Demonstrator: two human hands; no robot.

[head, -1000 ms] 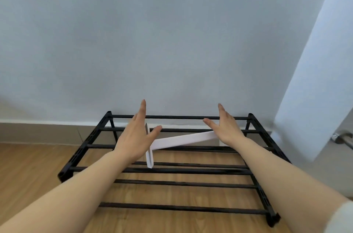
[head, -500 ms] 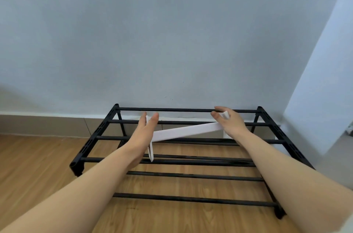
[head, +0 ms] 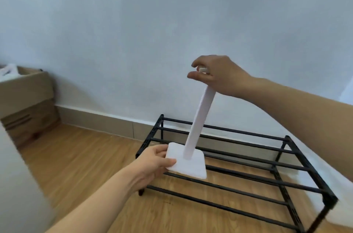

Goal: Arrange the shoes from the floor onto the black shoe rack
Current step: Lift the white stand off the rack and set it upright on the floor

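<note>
Step in hand, as I judge it: clearing white packing pieces off the black shoe rack [head: 238, 158] before any shoes go on; no shoes in view. Left hand [head: 152, 162] grip clamped on flat white pad [head: 186, 164]; right hand [head: 219, 74] grip clamped on upright white strip [head: 198, 124]. Next: probably set them aside, maybe by the cardboard box [head: 24, 95]. Versus earlier: pieces lifted off the rack; view swung left.

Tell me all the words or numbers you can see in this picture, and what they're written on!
There are none to read.
The white foam piece held in the two hands: blank.
The black shoe rack: bare bars, no label or brand showing.
The cardboard box at the left: blurred, no print can be made out.
The wall and wooden floor: no signs or writing.
</note>
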